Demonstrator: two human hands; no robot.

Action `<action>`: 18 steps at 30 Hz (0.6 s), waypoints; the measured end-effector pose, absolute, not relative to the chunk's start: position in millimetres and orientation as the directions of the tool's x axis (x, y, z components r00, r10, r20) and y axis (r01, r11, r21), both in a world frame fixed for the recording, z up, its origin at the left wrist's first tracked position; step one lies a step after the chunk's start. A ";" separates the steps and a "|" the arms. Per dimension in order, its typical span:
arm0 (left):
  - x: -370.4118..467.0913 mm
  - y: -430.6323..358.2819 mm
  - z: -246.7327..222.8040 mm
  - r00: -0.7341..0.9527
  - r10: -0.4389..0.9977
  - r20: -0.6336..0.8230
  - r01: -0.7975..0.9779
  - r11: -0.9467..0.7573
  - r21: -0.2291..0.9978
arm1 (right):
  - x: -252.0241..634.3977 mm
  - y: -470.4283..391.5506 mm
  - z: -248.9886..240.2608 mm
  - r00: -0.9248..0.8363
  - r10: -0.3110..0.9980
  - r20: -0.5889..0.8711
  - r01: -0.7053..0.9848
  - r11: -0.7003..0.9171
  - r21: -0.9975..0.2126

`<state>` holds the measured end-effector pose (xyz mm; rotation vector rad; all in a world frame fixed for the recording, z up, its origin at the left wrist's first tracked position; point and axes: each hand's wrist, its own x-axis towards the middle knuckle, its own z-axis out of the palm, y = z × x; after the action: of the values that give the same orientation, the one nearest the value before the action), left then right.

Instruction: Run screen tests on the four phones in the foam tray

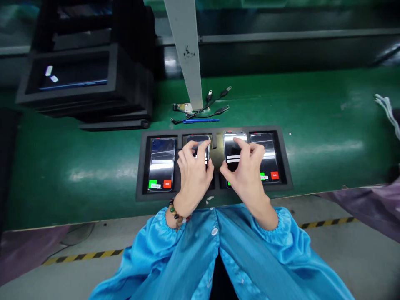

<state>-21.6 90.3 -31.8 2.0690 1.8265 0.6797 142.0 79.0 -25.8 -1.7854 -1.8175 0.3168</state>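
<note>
Two Bare Hands Span a Row of Four Lit Phones

Two bare hands reach over a black tray (139, 166) at a green workbench (318, 116). The left hand (194, 175), a beaded bracelet (175, 212) at its wrist, arches over the second phone (203, 140) from the left, thumb and fingers spread apart. The right hand (248, 173) bends over the third phone (231, 146), its thumb near the left edge and its forefinger over the upper screen, the two well apart. Whether any fingertip presses glass cannot be told.

The first phone (161, 154) and fourth phone (269, 160) lie in the tray's outer recesses, each showing a green block and a red block low on its screen. Characters on the red blocks and print on the small white strips are too small to read; no brand is legible.

Behind the tray, dark cables (208, 109) cross at the foot of a pale metal post (187, 50), beside a blue pen (201, 121). Stacked black trays (125, 91) stand at upper left, the front one bearing a dark, glossy device (75, 81) with two white stickers. Light glares off the green surface. Below, yellow-and-black tape (84, 256) stripes a grey floor (103, 275), partly hidden by the wearer's bright blue smock (187, 258).
</note>
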 end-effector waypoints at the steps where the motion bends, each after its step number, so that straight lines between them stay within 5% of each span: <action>1: -18.8 91.5 -32.8 0.081 0.990 0.115 0.859 -0.128 0.495 | 141.7 78.6 -25.4 0.061 0.968 0.243 0.836 0.084 -0.542; 7: -47.3 94.0 -28.6 0.087 0.972 0.220 0.817 -0.196 0.542 | 141.1 84.8 -33.9 0.007 0.986 0.167 0.854 0.081 -0.514; 12: -144.7 83.4 -34.4 -0.109 0.937 0.333 0.833 -0.097 0.545 | 203.7 30.4 -43.7 0.147 0.919 0.365 0.832 0.084 -0.548; 18: -207.9 66.2 -72.4 -0.282 0.941 0.190 0.672 0.052 0.739 | 233.5 -29.5 -61.9 0.193 0.936 0.294 0.876 -0.029 -0.481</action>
<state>-207.9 66.2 -72.4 1.6229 1.9927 1.0813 233.5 -29.5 -61.9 -1.9085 -1.6890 0.1374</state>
